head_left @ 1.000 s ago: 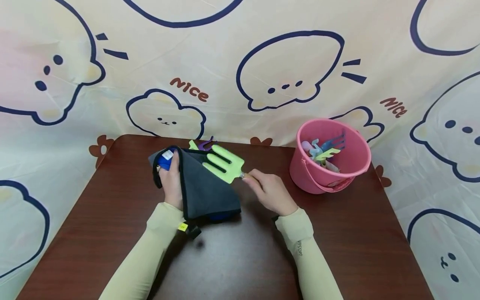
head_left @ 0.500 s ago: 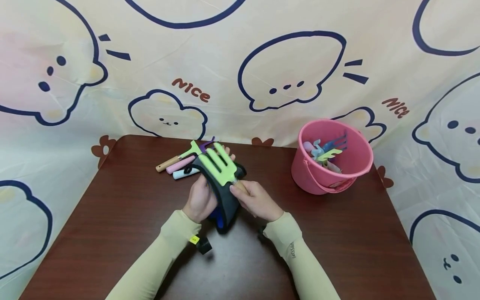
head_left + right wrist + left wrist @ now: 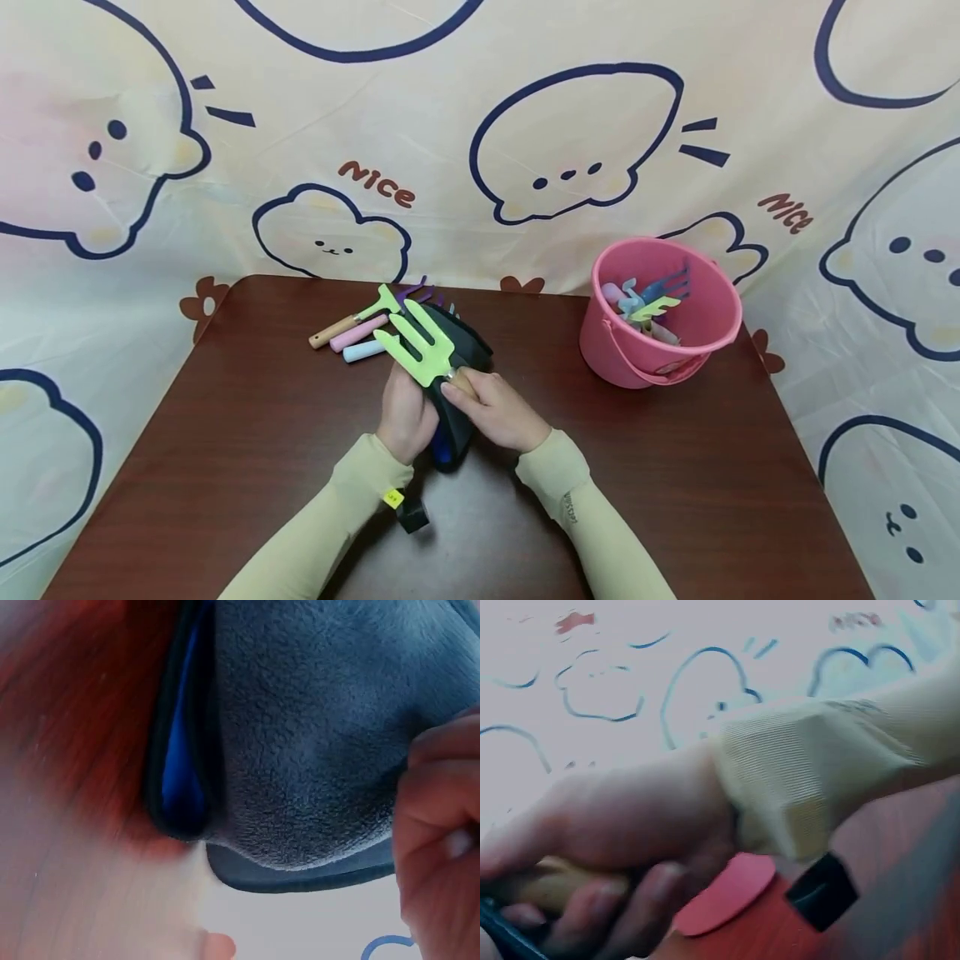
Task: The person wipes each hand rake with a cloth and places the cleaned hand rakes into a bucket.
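My right hand (image 3: 504,408) grips the short wooden handle of a light green garden hand fork (image 3: 423,348), its tines pointing up and left. Beneath the fork, my left hand (image 3: 408,414) holds a dark grey cloth (image 3: 468,340) with a blue underside and black edging. The cloth hangs folded below both hands and spreads out behind the fork. In the left wrist view, the right hand's fingers curl round the wooden handle (image 3: 555,889). Fuzzy grey cloth (image 3: 315,735) fills much of the right wrist view, with curled fingers (image 3: 442,802) at its right edge.
Behind the left hand lie a green tool with a wooden handle (image 3: 335,331), a pink handle (image 3: 358,333), a pale blue handle (image 3: 367,349) and purple prongs (image 3: 408,292). A pink bucket (image 3: 600,342) with several small garden tools stands at the back right of the brown table (image 3: 225,467).
The left hand has brought the cloth right and toward me, under the fork, uncovering the handles behind. The right hand has moved left and nearer with the fork, whose tines have swung about.
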A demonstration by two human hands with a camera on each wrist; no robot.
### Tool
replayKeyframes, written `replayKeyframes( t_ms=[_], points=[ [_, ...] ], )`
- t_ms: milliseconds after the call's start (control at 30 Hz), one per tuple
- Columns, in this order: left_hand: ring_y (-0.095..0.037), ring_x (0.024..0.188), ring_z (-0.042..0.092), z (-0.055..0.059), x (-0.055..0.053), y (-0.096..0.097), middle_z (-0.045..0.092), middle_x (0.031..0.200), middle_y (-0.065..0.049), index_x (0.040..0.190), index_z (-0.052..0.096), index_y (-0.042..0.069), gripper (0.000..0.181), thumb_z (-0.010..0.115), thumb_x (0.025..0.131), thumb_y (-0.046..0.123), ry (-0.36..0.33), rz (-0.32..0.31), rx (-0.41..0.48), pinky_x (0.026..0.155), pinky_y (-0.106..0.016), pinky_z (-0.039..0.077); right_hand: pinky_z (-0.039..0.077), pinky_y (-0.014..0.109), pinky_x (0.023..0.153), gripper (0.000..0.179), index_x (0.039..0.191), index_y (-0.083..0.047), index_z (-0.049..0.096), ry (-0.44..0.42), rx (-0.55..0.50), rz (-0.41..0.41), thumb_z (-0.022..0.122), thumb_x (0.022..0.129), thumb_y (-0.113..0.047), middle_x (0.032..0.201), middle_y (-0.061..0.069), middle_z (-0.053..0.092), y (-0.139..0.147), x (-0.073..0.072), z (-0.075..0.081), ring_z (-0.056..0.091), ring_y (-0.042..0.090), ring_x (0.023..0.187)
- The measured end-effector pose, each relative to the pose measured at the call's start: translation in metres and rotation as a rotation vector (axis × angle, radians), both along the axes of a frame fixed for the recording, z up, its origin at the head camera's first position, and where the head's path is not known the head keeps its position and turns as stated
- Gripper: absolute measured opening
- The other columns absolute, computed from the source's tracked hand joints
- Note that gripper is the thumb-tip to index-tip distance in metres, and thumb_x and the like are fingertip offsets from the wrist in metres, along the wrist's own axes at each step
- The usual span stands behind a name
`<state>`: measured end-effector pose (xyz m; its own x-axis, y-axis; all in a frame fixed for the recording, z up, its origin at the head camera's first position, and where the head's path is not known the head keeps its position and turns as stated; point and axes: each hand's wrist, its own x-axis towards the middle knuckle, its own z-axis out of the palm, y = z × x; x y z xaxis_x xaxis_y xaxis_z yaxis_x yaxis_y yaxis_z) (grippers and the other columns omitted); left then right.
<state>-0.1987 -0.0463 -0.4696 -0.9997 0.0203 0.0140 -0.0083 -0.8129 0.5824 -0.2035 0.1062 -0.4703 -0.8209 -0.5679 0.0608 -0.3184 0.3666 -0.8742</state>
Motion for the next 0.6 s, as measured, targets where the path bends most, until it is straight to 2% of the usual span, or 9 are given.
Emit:
replayKeyframes(
  t_ms=[100,200,267,333,433,500,533,567,600],
  points=[
    [-0.003,0.147,0.031,-0.001,0.005,0.005,0.036,0.162,0.007,0.163,0.024,0.015,0.053,0.031,0.115,0.035,0.033,-0.054,-0.077,0.126,-0.027,0.020,0.031,0.022,0.057,0.037,0.081,-0.011,0.050,0.040,-0.002,-0.055,0.053,0.109,-0.035,0.067,-0.004,0.035,0.001,-0.001,-0.001,0.035,0.009,0.058],
    [-0.006,0.154,0.017,-0.003,0.008,0.008,0.020,0.170,0.004,0.166,0.014,0.015,0.060,0.029,0.114,0.042,0.090,-0.110,-0.176,0.128,-0.030,0.010,0.034,0.023,0.054,0.038,0.081,-0.010,0.050,-0.005,-0.059,-0.080,0.052,0.110,-0.035,0.063,-0.002,0.039,0.000,0.000,0.000,0.038,0.010,0.054],
    [-0.005,0.155,0.012,-0.006,0.009,0.010,0.015,0.172,0.007,0.167,0.010,0.019,0.066,0.030,0.112,0.051,0.106,-0.146,-0.249,0.127,-0.027,0.011,0.036,0.024,0.050,0.039,0.082,-0.009,0.050,-0.041,-0.095,-0.105,0.050,0.110,-0.035,0.061,-0.001,0.042,0.000,0.000,-0.001,0.041,0.011,0.051],
    [-0.014,0.150,0.025,-0.010,0.011,0.012,0.024,0.167,-0.002,0.167,0.010,0.021,0.071,0.030,0.110,0.059,0.099,-0.186,-0.340,0.120,-0.030,0.027,0.039,0.026,0.048,0.039,0.083,-0.008,0.050,-0.049,-0.108,-0.145,0.048,0.111,-0.036,0.059,0.001,0.046,0.000,0.001,-0.001,0.045,0.013,0.049],
    [-0.019,0.150,0.024,-0.015,0.013,0.014,0.022,0.167,-0.006,0.167,0.008,0.017,0.075,0.029,0.109,0.060,0.087,-0.230,-0.459,0.123,-0.036,0.026,0.041,0.028,0.048,0.037,0.090,-0.008,0.050,0.019,-0.053,-0.235,0.045,0.112,-0.037,0.061,0.002,0.047,-0.001,0.001,-0.001,0.047,0.015,0.050],
    [-0.024,0.151,0.026,-0.018,0.014,0.015,0.024,0.166,-0.011,0.166,0.010,0.012,0.074,0.031,0.110,0.057,0.084,-0.222,-0.551,0.125,-0.044,0.025,0.041,0.029,0.051,0.031,0.098,-0.008,0.049,0.106,0.032,-0.295,0.044,0.112,-0.035,0.063,0.001,0.045,-0.003,0.002,-0.001,0.048,0.016,0.053],
    [-0.022,0.154,0.021,-0.018,0.014,0.015,0.021,0.169,-0.009,0.165,0.010,0.010,0.073,0.033,0.111,0.053,0.083,-0.210,-0.581,0.127,-0.045,0.019,0.040,0.030,0.052,0.029,0.101,-0.007,0.047,0.143,0.073,-0.316,0.043,0.112,-0.034,0.063,0.001,0.043,-0.004,0.002,-0.001,0.048,0.017,0.054],
    [-0.020,0.154,0.023,-0.018,0.014,0.015,0.025,0.167,-0.011,0.163,0.017,0.005,0.070,0.036,0.112,0.049,0.085,-0.186,-0.613,0.128,-0.045,0.016,0.040,0.030,0.053,0.027,0.103,-0.007,0.045,0.176,0.111,-0.325,0.042,0.113,-0.033,0.064,0.000,0.041,-0.005,0.003,-0.001,0.048,0.017,0.055],
    [-0.021,0.150,0.032,-0.018,0.013,0.015,0.035,0.162,-0.012,0.160,0.025,0.003,0.066,0.040,0.112,0.045,0.089,-0.150,-0.640,0.127,-0.044,0.022,0.039,0.030,0.054,0.027,0.105,-0.007,0.043,0.213,0.153,-0.326,0.041,0.113,-0.032,0.064,0.000,0.039,-0.006,0.003,-0.002,0.048,0.017,0.055]
  ],
)
